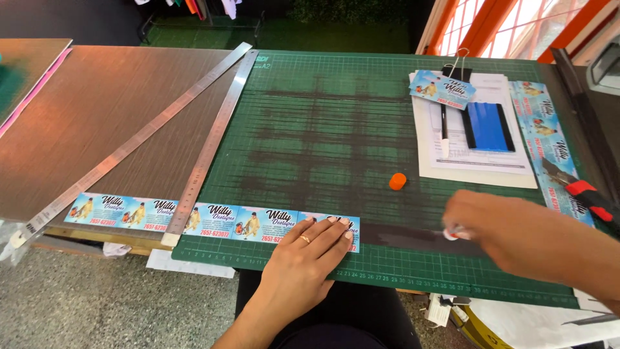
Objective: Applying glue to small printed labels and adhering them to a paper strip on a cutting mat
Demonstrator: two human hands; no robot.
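On the green mat (387, 129), I press my left hand (309, 255) flat, fingers together, on the printed strip (213, 220) along the near edge. My right hand (510, 236) pinches a small red-and-white thing (452, 234) just past the strip's end.

right hand (510, 236): blurred; a small white and red thing sits at its fingertips, kind not clear, grip unclear.
printed strip (213, 221): its right end lies hidden under the left hand (310, 252).
red-handled tool (584, 194): cut off by the right edge.
long steel ruler (129, 145): near end runs off the surface, blurred.
clipboard sheets (478, 148): partly covered by a blue squeegee (487, 126).
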